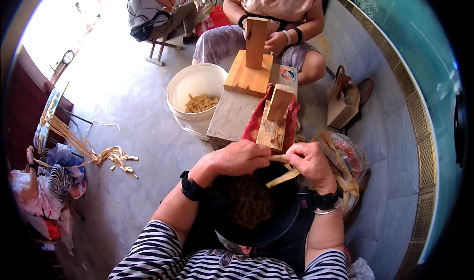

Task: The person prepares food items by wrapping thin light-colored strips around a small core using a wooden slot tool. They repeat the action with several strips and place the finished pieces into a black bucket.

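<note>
Where the left hand (238,157) is: fingers pinch a tan strip (278,158)
Right hand (312,164): fingers pinch it too
Black bucket (285,212): below

Blown-out glare at upper left; bowed, black-rimmed edges

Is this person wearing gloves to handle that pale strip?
No, the left hand and the right hand are both bare, with the pale strip at their fingertips.

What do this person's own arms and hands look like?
The left hand and right hand are ungloved. Each wrist wears a black band; the right also has a silvery bangle. The short sleeves are black-and-white striped.
</note>
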`<state>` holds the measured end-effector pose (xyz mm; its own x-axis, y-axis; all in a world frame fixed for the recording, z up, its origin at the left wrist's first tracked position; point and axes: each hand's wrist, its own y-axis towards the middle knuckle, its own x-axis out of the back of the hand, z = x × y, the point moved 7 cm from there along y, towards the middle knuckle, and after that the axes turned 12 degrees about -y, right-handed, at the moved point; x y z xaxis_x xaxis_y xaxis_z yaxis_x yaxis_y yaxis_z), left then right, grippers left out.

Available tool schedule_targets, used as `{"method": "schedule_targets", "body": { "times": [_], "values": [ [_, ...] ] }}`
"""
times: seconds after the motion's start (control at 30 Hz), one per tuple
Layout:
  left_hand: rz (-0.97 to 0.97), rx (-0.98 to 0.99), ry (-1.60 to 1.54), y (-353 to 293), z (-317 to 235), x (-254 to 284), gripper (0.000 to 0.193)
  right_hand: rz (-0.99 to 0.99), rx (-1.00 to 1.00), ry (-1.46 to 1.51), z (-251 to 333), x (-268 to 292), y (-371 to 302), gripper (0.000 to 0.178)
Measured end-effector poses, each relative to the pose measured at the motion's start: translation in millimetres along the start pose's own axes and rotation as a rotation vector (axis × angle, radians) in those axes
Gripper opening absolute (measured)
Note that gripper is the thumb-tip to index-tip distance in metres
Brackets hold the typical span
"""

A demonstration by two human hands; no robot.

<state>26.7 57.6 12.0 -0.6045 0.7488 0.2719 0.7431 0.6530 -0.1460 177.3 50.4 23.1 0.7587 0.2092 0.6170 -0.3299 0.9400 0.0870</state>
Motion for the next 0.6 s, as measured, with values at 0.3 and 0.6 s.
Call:
{"method": "schedule_targets", "body": {
  "times": [0.3, 0.6],
  "values": [
    [-0.75, -0.174, 0.397, 26.3, 16.9, 46.0, 0.014, -0.547, 0.052, -0.274, -20.6, -0.3, 35.2, 0.011],
    [-0.736, -0.027, 0.493, 32.5, 31.6, 46.0, 0.02, -0.514, -0.025, -0.514, -35.8, -8.6, 45.1, 0.014]
  ]
}}
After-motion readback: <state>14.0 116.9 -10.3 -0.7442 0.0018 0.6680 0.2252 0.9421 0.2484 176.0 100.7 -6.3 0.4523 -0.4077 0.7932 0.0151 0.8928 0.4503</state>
